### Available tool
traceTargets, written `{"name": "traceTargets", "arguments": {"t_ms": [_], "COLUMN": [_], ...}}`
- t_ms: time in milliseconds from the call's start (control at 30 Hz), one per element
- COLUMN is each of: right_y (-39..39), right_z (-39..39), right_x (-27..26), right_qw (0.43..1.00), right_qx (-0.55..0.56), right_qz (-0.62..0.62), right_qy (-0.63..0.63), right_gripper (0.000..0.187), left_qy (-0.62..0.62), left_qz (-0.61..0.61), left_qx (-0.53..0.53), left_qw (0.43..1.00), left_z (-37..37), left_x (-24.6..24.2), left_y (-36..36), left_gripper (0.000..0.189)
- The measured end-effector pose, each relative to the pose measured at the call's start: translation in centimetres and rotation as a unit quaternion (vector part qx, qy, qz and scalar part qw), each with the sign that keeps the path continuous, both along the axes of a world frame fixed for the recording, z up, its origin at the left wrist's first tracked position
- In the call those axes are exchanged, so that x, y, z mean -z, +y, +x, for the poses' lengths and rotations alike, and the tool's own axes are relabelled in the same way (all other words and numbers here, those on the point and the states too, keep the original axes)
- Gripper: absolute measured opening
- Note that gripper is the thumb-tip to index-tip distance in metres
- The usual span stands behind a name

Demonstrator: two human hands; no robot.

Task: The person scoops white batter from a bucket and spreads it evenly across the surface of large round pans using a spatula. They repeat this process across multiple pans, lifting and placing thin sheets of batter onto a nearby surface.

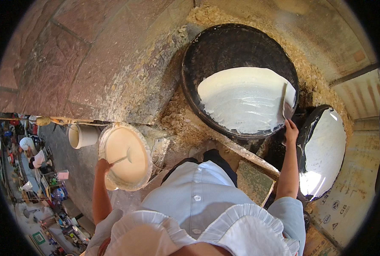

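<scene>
My left hand (103,167) grips the handle of a ladle (128,156), whose bowl dips into pale, creamy batter in a wide round tub (147,166) with a crusted rim. My right hand (291,131) holds a flat scraper (286,107) at the right side of a large, round black griddle (233,48). White batter (241,99) coats the near part of that griddle, with ridges across its surface; the far part is bare and dark. The scraper's blade rests at the right end of this layer.
A second round griddle (302,169) at the right carries a white sheet (325,153). Crusted masonry (190,112) surrounds the griddles. An off-white bucket (89,136) stands beyond the tub. Two people (28,144) and scattered goods are far left. Printed cardboard (343,192) lines the right side.
</scene>
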State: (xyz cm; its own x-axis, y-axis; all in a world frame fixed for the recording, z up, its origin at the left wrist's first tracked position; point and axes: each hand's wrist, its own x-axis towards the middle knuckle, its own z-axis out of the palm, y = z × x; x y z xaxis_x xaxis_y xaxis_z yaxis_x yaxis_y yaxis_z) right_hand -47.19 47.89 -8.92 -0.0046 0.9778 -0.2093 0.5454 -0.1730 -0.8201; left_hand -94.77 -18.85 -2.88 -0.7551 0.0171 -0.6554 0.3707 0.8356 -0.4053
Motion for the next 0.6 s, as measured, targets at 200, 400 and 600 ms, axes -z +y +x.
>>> {"name": "traceTargets", "arguments": {"t_ms": [200, 400, 600], "right_y": [-9.4, -9.4, 1.9], "right_z": [-10.7, -14.0, -1.9], "right_x": [-0.7, -2.8, -0.8], "right_qw": [0.940, 0.871, 0.978], "right_qx": [-0.335, -0.367, -0.067], "right_qz": [-0.007, 0.240, 0.135], "right_qy": [0.069, -0.220, -0.147], "right_gripper": [0.040, 0.032, 0.042], "left_qy": [0.013, 0.007, 0.036], "left_qz": [0.024, 0.005, -0.011], "left_qx": [-0.090, -0.061, -0.001], "left_qw": [0.996, 0.998, 0.999], "left_z": [-1.2, -0.7, -0.3], "left_x": [-1.0, -1.6, -1.0], "left_y": [1.3, 1.9, 0.7], "left_gripper": [0.045, 0.046, 0.046]}}
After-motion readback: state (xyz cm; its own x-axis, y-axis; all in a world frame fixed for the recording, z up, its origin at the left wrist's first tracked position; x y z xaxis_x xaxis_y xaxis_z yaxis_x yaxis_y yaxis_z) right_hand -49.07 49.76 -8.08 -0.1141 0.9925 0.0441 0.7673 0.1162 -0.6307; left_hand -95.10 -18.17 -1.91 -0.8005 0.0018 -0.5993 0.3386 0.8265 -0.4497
